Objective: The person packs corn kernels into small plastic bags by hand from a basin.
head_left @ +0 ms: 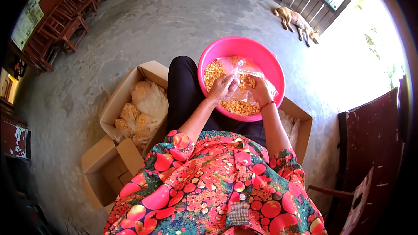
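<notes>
Above the pink basin (262, 52), the left hand (223, 88) and right hand (260, 90), close together, grip a clear plastic bag (244, 66). The basin holds yellow kernels (213, 72), probably corn. Left of it, a cardboard box (118, 93) contains bags (150, 98); beyond it lies a dog (295, 19).

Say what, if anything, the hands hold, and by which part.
A clear plastic bag, held by the left hand and right hand; whether by its mouth or side cannot be told.
</notes>
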The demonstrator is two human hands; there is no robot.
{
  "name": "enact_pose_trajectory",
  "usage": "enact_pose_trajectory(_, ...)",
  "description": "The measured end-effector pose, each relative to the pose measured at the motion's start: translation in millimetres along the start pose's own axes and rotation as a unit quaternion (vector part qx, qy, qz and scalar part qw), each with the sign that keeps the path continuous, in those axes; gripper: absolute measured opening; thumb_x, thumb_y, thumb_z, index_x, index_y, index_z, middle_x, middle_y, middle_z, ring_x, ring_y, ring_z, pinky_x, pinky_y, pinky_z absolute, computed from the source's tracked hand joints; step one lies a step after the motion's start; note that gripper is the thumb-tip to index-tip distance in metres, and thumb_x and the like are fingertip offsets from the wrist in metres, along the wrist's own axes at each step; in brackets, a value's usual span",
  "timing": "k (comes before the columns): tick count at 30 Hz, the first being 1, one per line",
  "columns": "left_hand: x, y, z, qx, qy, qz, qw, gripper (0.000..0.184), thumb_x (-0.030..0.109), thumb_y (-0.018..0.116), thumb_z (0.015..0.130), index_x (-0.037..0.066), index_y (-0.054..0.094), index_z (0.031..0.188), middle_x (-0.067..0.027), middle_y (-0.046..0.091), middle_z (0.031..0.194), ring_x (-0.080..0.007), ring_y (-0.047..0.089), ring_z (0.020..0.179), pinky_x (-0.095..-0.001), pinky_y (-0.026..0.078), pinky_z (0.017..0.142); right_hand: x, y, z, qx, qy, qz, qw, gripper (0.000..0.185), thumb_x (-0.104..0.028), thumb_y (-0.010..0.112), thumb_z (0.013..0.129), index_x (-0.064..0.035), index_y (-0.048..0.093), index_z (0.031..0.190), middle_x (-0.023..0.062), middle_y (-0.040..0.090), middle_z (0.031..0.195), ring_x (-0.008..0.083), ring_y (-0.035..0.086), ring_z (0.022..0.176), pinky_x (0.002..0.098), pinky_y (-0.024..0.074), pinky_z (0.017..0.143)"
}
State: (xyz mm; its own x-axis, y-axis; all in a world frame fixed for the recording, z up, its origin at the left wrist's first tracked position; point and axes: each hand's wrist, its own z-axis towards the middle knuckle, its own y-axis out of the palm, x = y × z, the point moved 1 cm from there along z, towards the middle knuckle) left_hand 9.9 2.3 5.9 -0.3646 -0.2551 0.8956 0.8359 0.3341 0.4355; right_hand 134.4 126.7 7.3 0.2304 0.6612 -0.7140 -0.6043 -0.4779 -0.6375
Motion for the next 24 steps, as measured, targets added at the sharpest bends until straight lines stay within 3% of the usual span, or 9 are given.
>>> enact_pose_trajectory(4, 1.4, -0.4, -1.3, 0.005, -0.013, 0.006, 1.0, 0.028, 0.029, 0.043, 0.085, 0.005, 0.054, 0.074, 0.0031, 0.044, 0.054, -0.0027, 0.036, 0.045, -0.0161, 0.028, 0.042, 1.7, 6.0, 10.4, 0.036, 0.055, 0.21, 0.975, 0.023, 0.0, 0.047, 0.074, 0.0011, 0.052, 0.096, 0.0091, 0.057, 0.087, 0.016, 0.054, 0.076, 0.0262, 0.044, 0.068)
enact_pose_trajectory(6, 2.4, -0.5, -1.7, 0.001, -0.011, 0.008, 1.0, 0.028, 0.029, 0.043, 0.085, 0.006, 0.053, 0.074, 0.003, 0.044, 0.054, -0.0027, 0.036, 0.045, -0.016, 0.028, 0.042, -0.6, 3.8, 7.6, 0.154, 0.264, 0.467, 0.83, 0.018, -0.009, 0.046, 0.078, -0.0013, 0.053, 0.093, 0.0076, 0.057, 0.084, 0.0153, 0.054, 0.073, 0.0248, 0.0439, 0.067)
enact_pose_trajectory(10, -0.2, -0.9, -0.2, -0.002, 0.002, -0.008, 1.0, 0.028, 0.029, 0.043, 0.085, 0.006, 0.053, 0.075, 0.0028, 0.043, 0.053, -0.0029, 0.035, 0.044, -0.0161, 0.028, 0.041, -29.9, -12.6, -5.4, 0.004, 0.247, 0.517, 0.819, 0.02, -0.019, 0.044, 0.081, -0.0038, 0.056, 0.089, 0.0047, 0.057, 0.079, 0.0117, 0.053, 0.069, 0.0232, 0.0445, 0.062)
enact_pose_trajectory(12, -3.2, -0.6, 1.9, -0.001, 0.015, -0.007, 1.0, 0.028, 0.029, 0.043, 0.085, 0.006, 0.054, 0.075, 0.0028, 0.043, 0.053, -0.003, 0.035, 0.043, -0.0161, 0.029, 0.041, -48.7, -15.0, -18.2, -0.178, 0.267, 0.402, 0.858, 0.022, -0.021, 0.044, 0.081, -0.0037, 0.057, 0.084, 0.0034, 0.057, 0.077, 0.0084, 0.051, 0.064, 0.0226, 0.045, 0.057)
enact_pose_trajectory(15, -4.3, -3.0, 2.0, -0.008, 0.006, -0.018, 1.0, 0.028, 0.029, 0.043, 0.085, 0.005, 0.054, 0.074, 0.0029, 0.043, 0.053, -0.003, 0.035, 0.044, -0.0164, 0.03, 0.042, -55.3, 2.2, -30.6, -0.295, 0.216, 0.196, 0.91, 0.024, -0.023, 0.044, 0.08, -0.0041, 0.057, 0.088, 0.0036, 0.057, 0.08, 0.01, 0.052, 0.065, 0.0234, 0.0456, 0.058)
enact_pose_trajectory(17, -1.6, -1.6, 0.8, -0.015, -0.015, -0.03, 0.999, 0.028, 0.028, 0.043, 0.085, 0.005, 0.054, 0.074, 0.0029, 0.044, 0.054, -0.003, 0.036, 0.044, -0.0165, 0.03, 0.042, -33.4, 22.3, -35.4, -0.312, 0.185, 0.137, 0.922, 0.025, -0.024, 0.045, 0.079, -0.0047, 0.057, 0.09, 0.0058, 0.057, 0.082, 0.0147, 0.054, 0.068, 0.0268, 0.0465, 0.061)
enact_pose_trajectory(19, 0.0, 0.0, -0.5, -0.001, -0.021, -0.029, 0.999, 0.028, 0.026, 0.043, 0.086, 0.005, 0.053, 0.07, 0.0041, 0.039, 0.052, -0.0032, 0.033, 0.044, -0.0184, 0.028, 0.04, -5.2, 44.0, -36.0, -0.15, -0.123, -0.165, 0.967, 0.03, -0.023, 0.046, 0.079, -0.0051, 0.053, 0.102, 0.0125, 0.056, 0.094, 0.0265, 0.055, 0.081, 0.0348, 0.0422, 0.075)
enact_pose_trajectory(23, -1.5, -0.7, 0.3, 0.01, -0.007, 0.01, 1.0, 0.028, 0.028, 0.044, 0.085, 0.005, 0.054, 0.074, 0.0027, 0.045, 0.055, -0.0032, 0.037, 0.046, -0.0165, 0.03, 0.043, -22.3, 51.8, -34.0, -0.167, -0.085, -0.154, 0.97, 0.033, -0.028, 0.045, 0.078, -0.0066, 0.051, 0.103, 0.0167, 0.055, 0.094, 0.0327, 0.051, 0.089, 0.0373, 0.0364, 0.082)
enact_pose_trajectory(24, 0.0, 0.2, -0.2, 0.008, -0.011, 0.0, 1.0, 0.028, 0.029, 0.043, 0.085, 0.005, 0.054, 0.074, 0.0027, 0.045, 0.055, -0.0032, 0.037, 0.046, -0.0164, 0.03, 0.043, -34.8, 50.5, -32.2, -0.241, -0.022, -0.177, 0.954, 0.034, -0.029, 0.044, 0.078, -0.0064, 0.052, 0.101, 0.0167, 0.055, 0.093, 0.032, 0.052, 0.088, 0.0371, 0.0371, 0.081)
